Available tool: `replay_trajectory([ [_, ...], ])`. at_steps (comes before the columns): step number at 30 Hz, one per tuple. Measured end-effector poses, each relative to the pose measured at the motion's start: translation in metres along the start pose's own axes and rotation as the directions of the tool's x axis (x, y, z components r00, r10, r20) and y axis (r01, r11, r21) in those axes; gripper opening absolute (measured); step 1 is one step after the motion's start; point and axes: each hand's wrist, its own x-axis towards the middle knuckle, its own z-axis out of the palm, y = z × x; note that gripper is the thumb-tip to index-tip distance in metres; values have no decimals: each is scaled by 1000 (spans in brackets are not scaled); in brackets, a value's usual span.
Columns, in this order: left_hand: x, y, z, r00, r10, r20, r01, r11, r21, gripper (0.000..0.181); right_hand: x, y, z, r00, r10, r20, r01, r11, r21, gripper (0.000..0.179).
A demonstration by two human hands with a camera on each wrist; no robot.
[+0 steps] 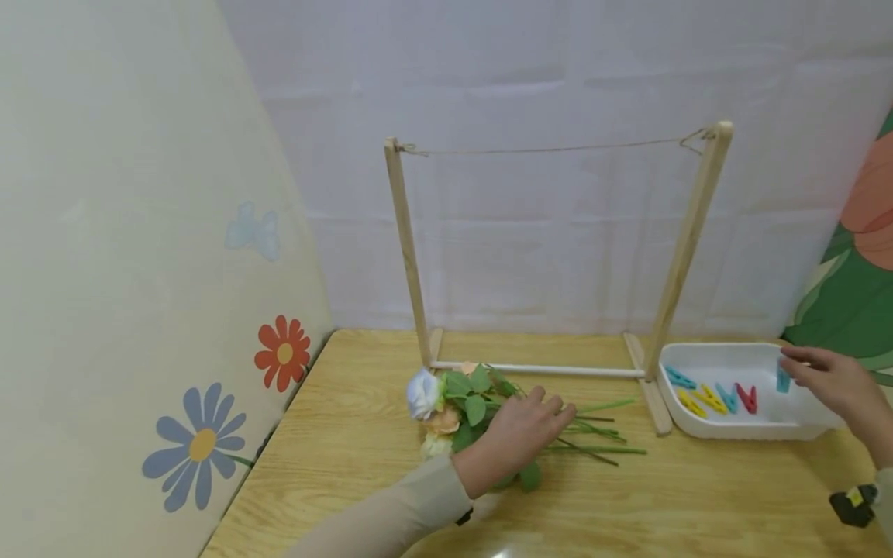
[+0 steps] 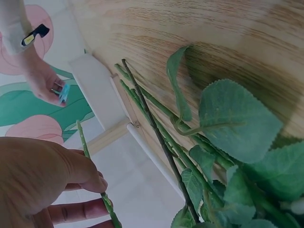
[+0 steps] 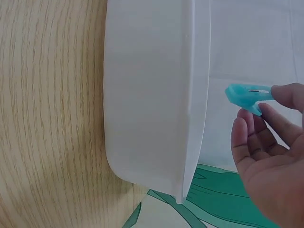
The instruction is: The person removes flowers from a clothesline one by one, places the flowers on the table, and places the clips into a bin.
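Note:
My left hand (image 1: 519,430) is over a bunch of artificial flowers lying on the table. In the left wrist view its thumb and fingers pinch one green flower stem (image 2: 110,209), raised above the other stems (image 2: 156,126). The blooms, a pale blue rose (image 1: 423,394) and peach and cream ones, point left, with green leaves (image 2: 237,118) behind them. Over the right part of a white tray, my right hand (image 1: 840,387) pinches a light blue clothespin (image 3: 247,95) between thumb and forefinger, above the rim.
The white tray (image 1: 760,431) holds several blue, yellow and red clothespins (image 1: 746,398). Behind the flowers stands a wooden frame (image 1: 680,263) with a twine line (image 1: 544,149) across its top and a white bar (image 1: 544,370) low down. A painted wall (image 1: 139,271) borders the table's left side.

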Motion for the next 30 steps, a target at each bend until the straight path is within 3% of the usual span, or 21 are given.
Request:
replay_trajectory([
  [3, 1, 1, 1, 1000, -3, 4, 3, 1000, -10, 36, 12, 14, 2, 1000, 6, -4, -6, 1000, -28, 77],
  [10, 1, 2, 2, 1000, -15, 16, 15, 1000, -1, 36, 65, 87, 16, 995, -46, -93, 26, 977, -210, 72],
  [13, 1, 2, 4, 1000, -28, -5, 28, 999, 38, 37, 75, 96, 17, 993, -37, -109, 12, 975, -223, 74],
  [15, 0, 3, 5, 999, -36, -21, 37, 997, 64, 38, 73, 88, 17, 993, -33, -116, 7, 975, -224, 73],
  [23, -4, -2, -1, 998, -59, -3, 59, 996, 74, 40, 17, 0, 4, 987, -136, -86, 113, 967, -227, 59],
  [27, -7, -9, -8, 997, -74, 5, 74, 997, 39, 38, 6, -16, 3, 974, -216, -74, 192, 950, -246, 53],
  [30, -11, -15, -12, 996, -90, -28, 91, 995, 31, 38, 5, -18, 6, 958, -278, -74, 252, 935, -251, 49],
])
